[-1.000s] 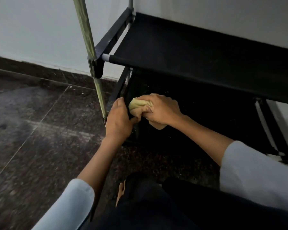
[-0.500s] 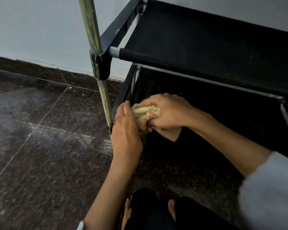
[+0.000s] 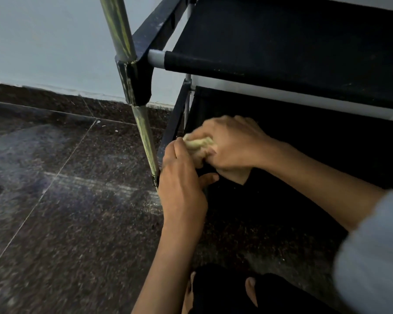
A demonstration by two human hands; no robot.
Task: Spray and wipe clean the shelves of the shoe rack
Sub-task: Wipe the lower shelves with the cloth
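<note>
Dark speckled stone floor (image 3: 55, 211) meeting a pale wall (image 3: 43, 41) along a dark skirting band. Against the wall, the shoe rack (image 3: 132, 82): a metal upright post (image 3: 143, 132) with yellowish streaks, joined by a black corner connector to a black side bar and a grey front tube. Upper shelf (image 3: 281, 41) of black fabric stretched over the tube, with pale specks along its front edge. Lower shelf (image 3: 315, 143) directly beneath it, also black fabric, mostly in shadow. Two forearms in pale sleeves reach in from the lower right and lower centre; dark trousers and bare toes show at the bottom edge. Right hand (image 3: 234, 143), at the left front corner of the lower shelf, fingers curled and clamped around a bunched yellow-green cloth (image 3: 199, 141), pressing it at the shelf's end. Left hand (image 3: 182, 184), just beside it and touching the cloth, fingers bent around the rack's lower corner by the foot of the post; whether it grips the frame or merely rests there cannot be told.
</note>
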